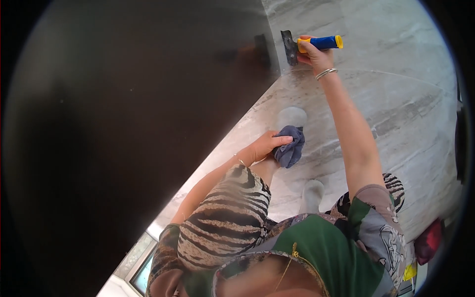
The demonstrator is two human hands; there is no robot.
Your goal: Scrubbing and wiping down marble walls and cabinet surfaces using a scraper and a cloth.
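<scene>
My right hand (317, 54) is closed around the blue-and-yellow handle of a scraper (324, 43), reaching far forward. The scraper's wide dark metal blade (289, 48) is close to the lower edge of a dark glossy panel (178, 89); whether it touches the floor or panel I cannot tell. Nearer to me, my left hand (265, 145) grips a bunched blue-grey cloth (291, 150) beside my knee. The cloth partly covers the view of my forward foot in a pale grey sock (292, 115). The blade and hand show as a faint reflection in the panel.
Marble-patterned floor tiles (400, 100) with a thin joint line spread ahead and to the right. My other socked foot (313, 191) rests below me. A dark red object (428, 241) and a yellow item (410, 273) lie at lower right. A dark object (461, 144) stands at the right rim.
</scene>
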